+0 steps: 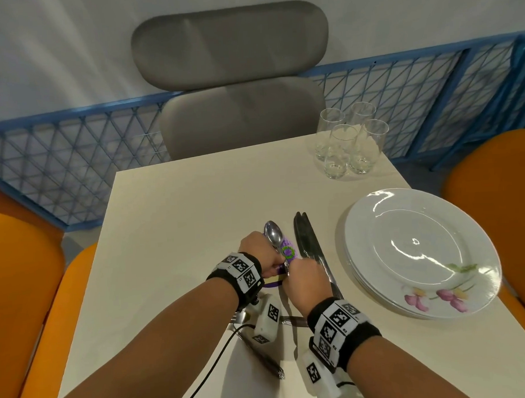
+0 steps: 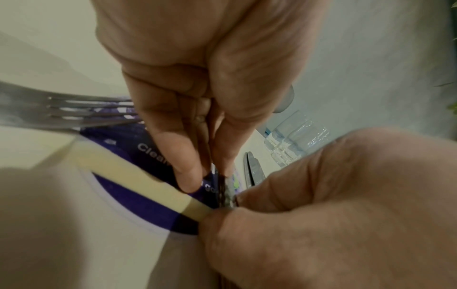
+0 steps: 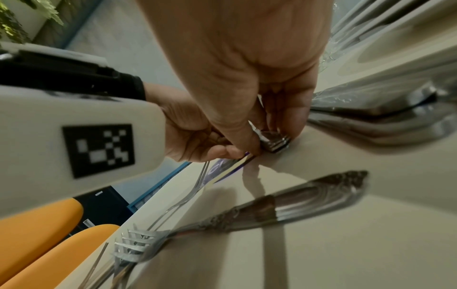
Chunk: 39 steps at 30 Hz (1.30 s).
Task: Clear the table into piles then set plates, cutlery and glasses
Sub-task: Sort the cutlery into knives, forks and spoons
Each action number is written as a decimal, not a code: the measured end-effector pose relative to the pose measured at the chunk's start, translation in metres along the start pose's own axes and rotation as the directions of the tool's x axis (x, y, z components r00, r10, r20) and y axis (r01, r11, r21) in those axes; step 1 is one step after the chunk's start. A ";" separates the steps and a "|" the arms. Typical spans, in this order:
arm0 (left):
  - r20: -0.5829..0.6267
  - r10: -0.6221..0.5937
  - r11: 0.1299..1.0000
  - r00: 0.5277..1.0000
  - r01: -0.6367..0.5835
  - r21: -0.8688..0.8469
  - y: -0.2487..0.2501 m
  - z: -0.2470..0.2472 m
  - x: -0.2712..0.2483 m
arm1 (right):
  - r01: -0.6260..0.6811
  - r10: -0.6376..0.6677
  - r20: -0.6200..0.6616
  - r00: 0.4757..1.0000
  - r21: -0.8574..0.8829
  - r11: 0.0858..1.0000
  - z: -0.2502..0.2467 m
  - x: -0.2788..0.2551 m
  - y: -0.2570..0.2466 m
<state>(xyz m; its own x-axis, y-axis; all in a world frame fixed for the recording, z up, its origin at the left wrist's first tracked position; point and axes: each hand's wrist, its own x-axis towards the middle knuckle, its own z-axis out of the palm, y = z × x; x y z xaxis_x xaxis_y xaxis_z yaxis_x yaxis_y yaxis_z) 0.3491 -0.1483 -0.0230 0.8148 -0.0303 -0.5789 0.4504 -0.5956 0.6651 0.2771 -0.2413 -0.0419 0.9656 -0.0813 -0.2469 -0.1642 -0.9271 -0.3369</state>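
Note:
A bunch of stacked metal spoons [image 1: 273,233] lies at the table's middle over a round purple mat [image 1: 273,282]. My left hand [image 1: 264,259] pinches the spoon handles [image 2: 227,187] from the left. My right hand [image 1: 303,275] pinches the handle ends [image 3: 274,142] between thumb and fingers. The two hands touch there. Knives [image 1: 306,239] lie just right of the spoons. Forks [image 1: 262,358] lie near the front edge under my left wrist, tines [image 3: 138,244] towards the left. A stack of white flowered plates [image 1: 420,252] sits on the right. Several glasses [image 1: 349,141] stand at the far right corner.
The cream table [image 1: 181,217] has a grey chair [image 1: 235,79] at its far end and orange chairs [image 1: 18,284] on both sides. A blue mesh fence [image 1: 72,147] runs behind. A black cable [image 1: 214,369] trails from my left wrist over the table.

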 end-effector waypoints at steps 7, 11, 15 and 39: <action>0.011 -0.011 1.000 1.000 0.010 0.012 0.001 0.002 0.002 | -0.011 0.011 -0.012 1.000 0.000 1.000 0.001 -0.003 -0.001; -0.002 0.019 0.990 1.000 -0.019 0.142 0.000 0.001 0.003 | -0.003 0.003 -0.041 0.999 -0.006 1.000 0.002 -0.005 -0.001; 0.019 0.009 0.999 1.000 -0.010 0.042 0.003 0.000 0.000 | 0.003 -0.003 -0.032 0.999 0.005 1.000 0.002 -0.004 0.000; -0.183 -0.016 0.795 0.983 0.124 0.593 -0.147 -0.122 -0.075 | 0.397 -0.293 0.361 0.885 -0.261 0.880 -0.003 -0.044 -0.042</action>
<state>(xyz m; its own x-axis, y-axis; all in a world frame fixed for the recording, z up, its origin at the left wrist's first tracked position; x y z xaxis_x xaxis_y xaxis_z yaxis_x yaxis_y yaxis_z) 0.2663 0.0391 -0.0202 0.8606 0.1270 -0.4932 0.2425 -0.9538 0.1774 0.2417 -0.2001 -0.0142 0.8305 0.3317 -0.4474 0.2918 -0.9434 -0.1577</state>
